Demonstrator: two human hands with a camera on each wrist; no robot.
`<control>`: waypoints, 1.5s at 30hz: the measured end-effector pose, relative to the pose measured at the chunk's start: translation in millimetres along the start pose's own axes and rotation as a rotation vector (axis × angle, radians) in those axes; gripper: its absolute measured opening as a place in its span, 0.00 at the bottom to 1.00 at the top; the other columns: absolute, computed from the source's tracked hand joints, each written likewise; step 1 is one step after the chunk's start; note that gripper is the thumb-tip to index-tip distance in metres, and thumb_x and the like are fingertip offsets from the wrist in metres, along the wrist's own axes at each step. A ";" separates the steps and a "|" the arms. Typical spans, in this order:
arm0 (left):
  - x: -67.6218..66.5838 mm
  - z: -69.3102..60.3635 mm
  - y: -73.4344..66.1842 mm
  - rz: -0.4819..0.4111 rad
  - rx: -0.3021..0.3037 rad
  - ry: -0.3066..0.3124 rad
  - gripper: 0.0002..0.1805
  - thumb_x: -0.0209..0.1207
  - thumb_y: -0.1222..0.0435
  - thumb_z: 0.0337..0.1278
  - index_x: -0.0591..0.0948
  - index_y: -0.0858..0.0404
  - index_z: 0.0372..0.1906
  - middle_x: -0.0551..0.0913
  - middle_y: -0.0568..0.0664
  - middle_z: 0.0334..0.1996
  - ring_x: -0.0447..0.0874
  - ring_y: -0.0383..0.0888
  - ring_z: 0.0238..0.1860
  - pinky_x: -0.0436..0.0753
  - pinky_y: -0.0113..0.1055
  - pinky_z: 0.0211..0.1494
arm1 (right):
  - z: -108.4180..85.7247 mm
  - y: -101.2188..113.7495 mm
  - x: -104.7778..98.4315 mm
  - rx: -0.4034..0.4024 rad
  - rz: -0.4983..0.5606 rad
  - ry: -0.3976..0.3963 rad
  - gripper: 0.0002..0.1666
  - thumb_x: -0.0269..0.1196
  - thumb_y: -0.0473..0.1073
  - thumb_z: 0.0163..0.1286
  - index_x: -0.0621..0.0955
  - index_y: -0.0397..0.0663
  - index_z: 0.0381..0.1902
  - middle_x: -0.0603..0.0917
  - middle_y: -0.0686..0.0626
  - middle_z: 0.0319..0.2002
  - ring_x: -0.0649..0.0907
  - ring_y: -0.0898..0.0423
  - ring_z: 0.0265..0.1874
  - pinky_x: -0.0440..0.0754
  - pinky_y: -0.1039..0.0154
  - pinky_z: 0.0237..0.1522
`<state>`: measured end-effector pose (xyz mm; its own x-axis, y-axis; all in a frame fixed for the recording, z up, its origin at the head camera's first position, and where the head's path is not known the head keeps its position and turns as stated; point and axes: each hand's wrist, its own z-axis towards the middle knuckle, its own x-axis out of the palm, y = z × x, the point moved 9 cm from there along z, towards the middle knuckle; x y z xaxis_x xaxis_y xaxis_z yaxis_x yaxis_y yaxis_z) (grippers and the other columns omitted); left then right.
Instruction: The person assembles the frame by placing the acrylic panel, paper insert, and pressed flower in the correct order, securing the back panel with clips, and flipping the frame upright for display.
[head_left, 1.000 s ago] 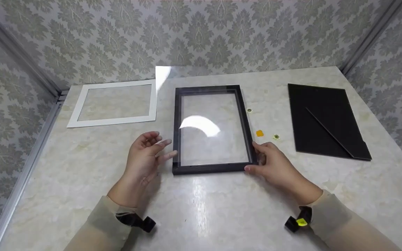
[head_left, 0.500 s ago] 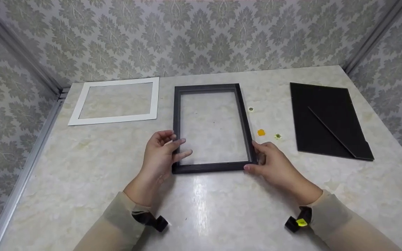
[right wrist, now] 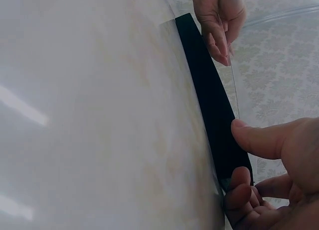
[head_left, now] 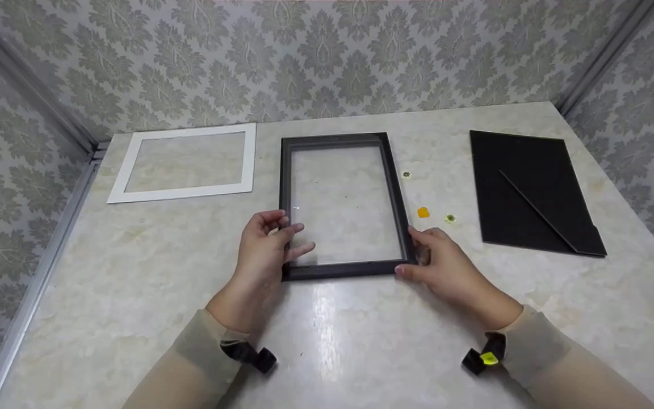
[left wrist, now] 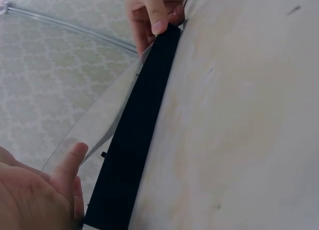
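A black picture frame lies at the middle of the table, its short side towards me. My left hand, over the frame's lower left side, pinches the edge of a clear sheet between thumb and fingers. In the left wrist view the sheet slants above the frame, raised on the left hand's side and low near the right hand. It hardly shows in the head view. My right hand grips the frame's near right corner, thumb on the front side and fingers along the right side.
A white mat border lies at the back left. On the right is a black backing board with a strut. An orange piece and two small flower-like bits, one of them a pale flower, lie between frame and board.
My left hand has moved right, from beside the frame to over its left side, bringing the clear sheet lower onto the frame. The right hand keeps its grip on the corner.
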<state>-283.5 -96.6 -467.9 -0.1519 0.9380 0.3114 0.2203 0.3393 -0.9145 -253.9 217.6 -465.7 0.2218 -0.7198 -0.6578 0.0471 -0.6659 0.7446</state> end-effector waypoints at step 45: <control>-12.5 8.1 -16.7 0.999 0.225 0.059 0.32 0.74 0.64 0.72 0.79 0.66 0.76 0.81 0.62 0.62 0.77 0.51 0.51 0.79 0.40 0.55 | 1.2 0.2 -0.1 -0.010 -0.002 0.009 0.55 0.81 0.46 0.73 0.66 0.32 0.86 0.79 0.36 0.65 0.78 0.51 0.46 0.75 0.69 0.44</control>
<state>-293.1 -114.6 -458.5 0.0504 0.7891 -0.6122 0.0334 -0.6140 -0.7886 -255.0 217.4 -465.6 0.2309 -0.7166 -0.6582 0.0569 -0.6653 0.7444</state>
